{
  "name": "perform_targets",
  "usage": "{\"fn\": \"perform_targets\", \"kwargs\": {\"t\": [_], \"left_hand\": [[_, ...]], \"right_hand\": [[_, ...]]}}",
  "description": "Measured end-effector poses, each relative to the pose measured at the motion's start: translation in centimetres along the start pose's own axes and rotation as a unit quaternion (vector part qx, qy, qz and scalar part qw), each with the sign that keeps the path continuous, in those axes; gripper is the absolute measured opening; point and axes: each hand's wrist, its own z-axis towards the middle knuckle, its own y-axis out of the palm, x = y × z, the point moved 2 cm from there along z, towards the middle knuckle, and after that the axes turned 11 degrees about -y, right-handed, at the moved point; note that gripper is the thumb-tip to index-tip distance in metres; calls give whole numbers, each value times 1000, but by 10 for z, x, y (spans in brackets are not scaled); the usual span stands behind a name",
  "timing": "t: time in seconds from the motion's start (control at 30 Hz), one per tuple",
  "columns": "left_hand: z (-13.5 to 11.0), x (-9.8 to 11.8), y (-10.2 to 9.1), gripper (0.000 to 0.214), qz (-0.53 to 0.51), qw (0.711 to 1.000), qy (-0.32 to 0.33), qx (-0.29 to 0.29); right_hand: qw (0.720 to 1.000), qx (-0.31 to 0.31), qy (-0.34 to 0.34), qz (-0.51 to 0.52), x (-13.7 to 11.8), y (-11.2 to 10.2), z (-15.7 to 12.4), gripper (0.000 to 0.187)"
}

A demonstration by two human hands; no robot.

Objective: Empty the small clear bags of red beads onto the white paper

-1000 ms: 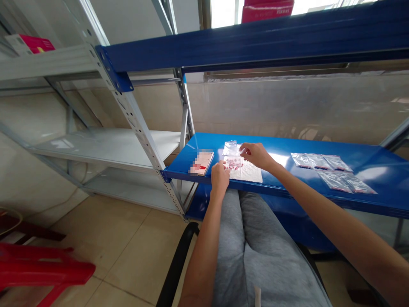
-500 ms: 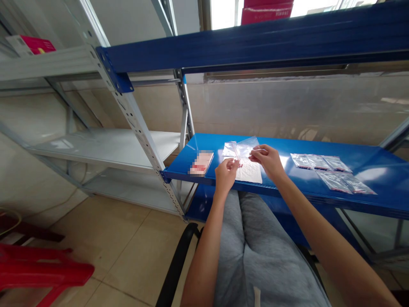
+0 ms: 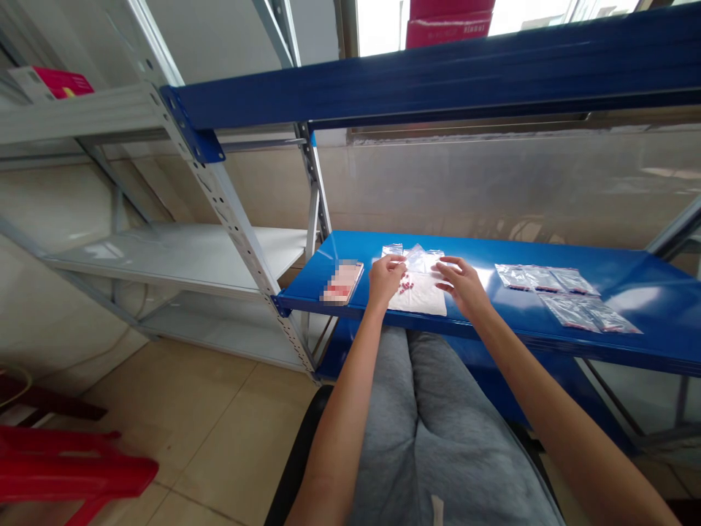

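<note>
A white sheet [image 3: 419, 298] lay on the blue steel shelf [image 3: 350, 252], and a clear plastic bag [image 3: 419, 258] sat along its far edge. Small red pieces [image 3: 405, 286] lay on the sheet, just beside the left hand [image 3: 386, 280], whose fingers curled downward near the bag. The right hand [image 3: 463, 286] rested at the sheet's right side, its fingers slightly spread and close to the bag; whether either hand pinched anything, I cannot tell. A blurred flat packet [image 3: 342, 282] lay left of the sheet, and several small plastic bags [image 3: 564, 296] lay well to its right.
</note>
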Motion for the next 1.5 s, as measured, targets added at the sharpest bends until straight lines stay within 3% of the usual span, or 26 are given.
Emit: {"fn": "perform_targets", "kwargs": {"t": [0.17, 0.3, 0.4, 0.47, 0.57, 0.7, 0.93, 1.07, 1.13, 1.23, 1.4, 1.5], "left_hand": [[36, 13, 10, 25, 76, 996, 25, -41], [57, 9, 22, 47, 93, 993, -49, -47], [68, 3, 28, 60, 123, 990, -60, -33], [75, -1, 30, 61, 151, 987, -50, -16], [83, -2, 32, 47, 195, 980, -28, 10], [85, 0, 35, 31, 247, 968, 11, 42], [65, -6, 36, 33, 274, 957, 75, 54], [52, -5, 40, 31, 263, 959, 98, 46], [42, -3, 47, 30, 255, 960, 110, 36], [21, -3, 71, 30, 233, 962, 140, 12], [-9, -13, 140, 33, 208, 961, 153, -96], [-12, -18, 179, 34, 220, 959, 124, -131]], "right_hand": [[996, -69, -16, -61, -4, -8, 24, 50], [996, -28, -25, -84, 6, -4, 52, 47], [993, 8, -18, -119, 19, 2, 72, 42], [987, 20, -18, -159, 27, 7, 83, 38], [973, 14, -29, -230, 39, 13, 94, 32], [930, -20, -64, -363, 50, 18, 101, 22], [840, -90, -127, -520, 54, 25, 95, 22], [818, -89, -124, -555, 44, 22, 87, 27], [816, -80, -126, -559, 38, 10, 82, 28], [796, -45, -119, -592, 29, -27, 71, 31], [728, -14, -53, -683, 24, -105, 44, 40], [713, -34, -20, -700, 23, -131, 33, 42]]}}
